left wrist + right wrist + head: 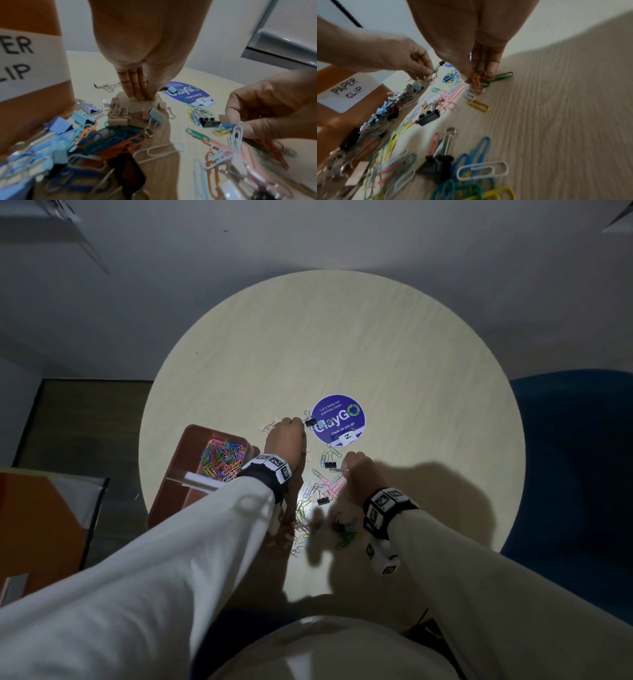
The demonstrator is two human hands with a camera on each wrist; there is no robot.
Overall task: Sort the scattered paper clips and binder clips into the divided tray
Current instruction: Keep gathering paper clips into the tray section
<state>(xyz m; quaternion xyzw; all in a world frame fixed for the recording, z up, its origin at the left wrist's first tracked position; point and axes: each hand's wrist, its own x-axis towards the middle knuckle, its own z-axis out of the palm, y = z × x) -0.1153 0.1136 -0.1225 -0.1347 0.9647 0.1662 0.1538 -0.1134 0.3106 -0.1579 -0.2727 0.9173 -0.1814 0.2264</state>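
Beside the round purple ClayGo sticker [338, 420], at its near-left edge, the left hand [287, 436] has thumb and fingertips closed on the wire handle of a black binder clip [311, 422], with several more binder clips already bunched in the same fingers (seen from the right wrist view). Nearer the person than the sticker, the right hand [356, 470] pinches a small bundle of orange paper clips [476, 81] against the table [411, 364], green and white ones lying just beside them. The divided tray [197, 440] stands to the left of the sticker, its far compartment holding coloured paper clips and labelled "PAPER CLIP"; the near compartment is hidden by the left sleeve. Most of the scatter [318, 508] remains between the sticker and the person. Risks, as I judge them: the overloaded left hand may shed clips on the way to the tray; paper clips hooked together could drag strays or a binder clip along; a hurried drop might land in the wrong compartment; sleeves could sweep clips off the table edge.
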